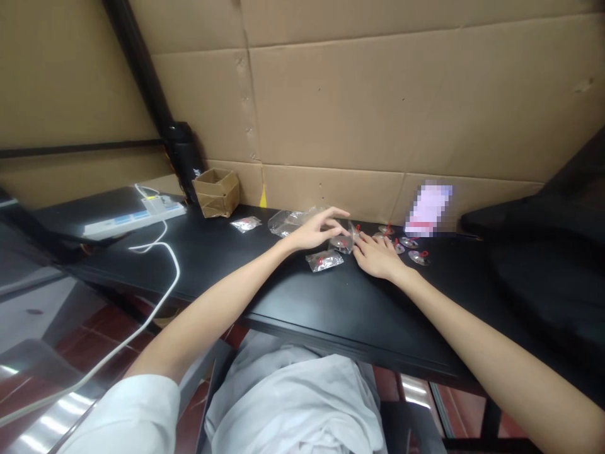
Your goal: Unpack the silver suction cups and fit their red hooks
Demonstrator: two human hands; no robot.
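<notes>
My left hand [314,232] reaches over the table with its fingers stretched apart, holding nothing, just above a small clear plastic bag [341,244]. Inside that bag shows a round piece with a red tab. At the bag's right edge, my right hand [378,257] has its thumb and fingertips closed on the plastic; the exact grip is partly hidden. Several clear round discs with red tabs, like suction cups [418,256], lie behind and beside my right hand. A filled bag [324,260] rests nearer me, another filled bag [246,224] lies farther left, and crumpled clear bags [285,222] lie behind my left hand.
On the black table [331,302], a blurred-out phone [428,209] leans against the cardboard wall [331,107]. An open small cardboard box [216,193] and a black bottle [183,154] stand at the back left. A white power strip [135,217] trails its cable. Something dark [553,252] fills the right side.
</notes>
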